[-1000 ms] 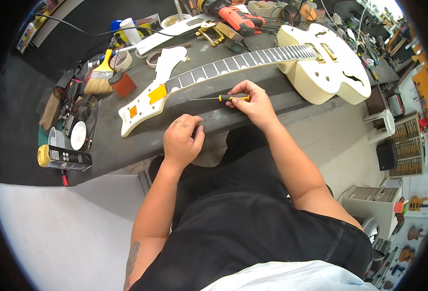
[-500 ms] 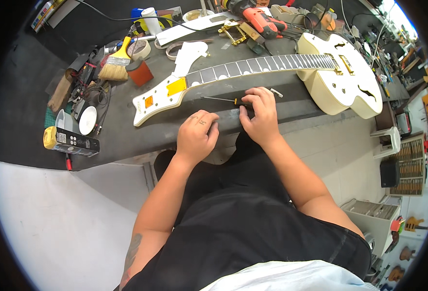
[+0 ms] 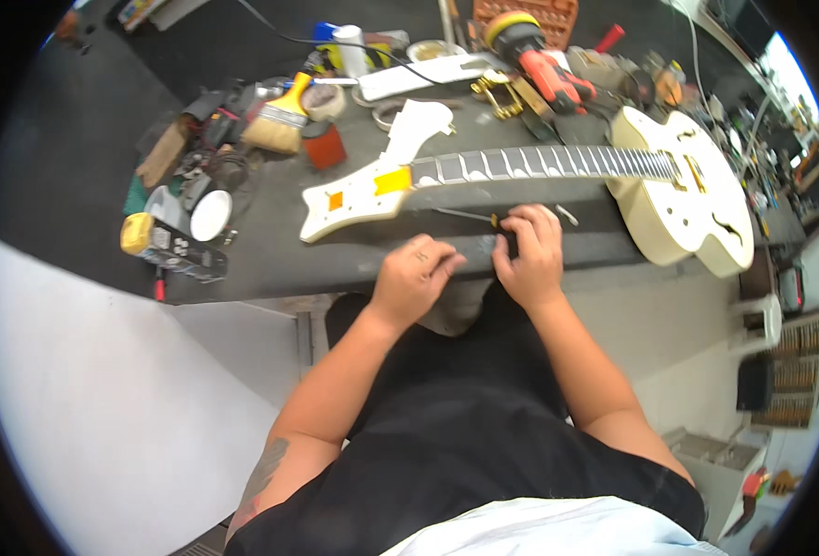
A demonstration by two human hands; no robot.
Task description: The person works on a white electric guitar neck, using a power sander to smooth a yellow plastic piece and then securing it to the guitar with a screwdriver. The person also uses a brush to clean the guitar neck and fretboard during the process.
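A white hollow-body guitar (image 3: 669, 218) lies across the workbench, its headstock (image 3: 358, 202) to the left and its body to the right. Close to the bench's front edge, my left hand (image 3: 414, 280) is loosely curled, and nothing shows between its thumb and fingers. My right hand (image 3: 532, 255) rests in front of the neck (image 3: 530, 162), with its thumb apart from its bent fingers. A thin screwdriver (image 3: 465, 214) lies on the bench, its handle end running in under those fingers. Just beyond that hand is a small white piece (image 3: 567, 214).
Behind the neck lie a white guitar-shaped plate (image 3: 419, 125), gold hardware (image 3: 497, 90) and a red power polisher (image 3: 553, 79). Toward the left are a wide paintbrush (image 3: 279, 120), an orange-brown block (image 3: 324, 145), a white round dish (image 3: 211, 215) and a yellow-and-black box (image 3: 168, 248).
The view has shifted, so the bench and guitar sit lower and further right in it. Against the bench, both hands stay in nearly the same places and poses.
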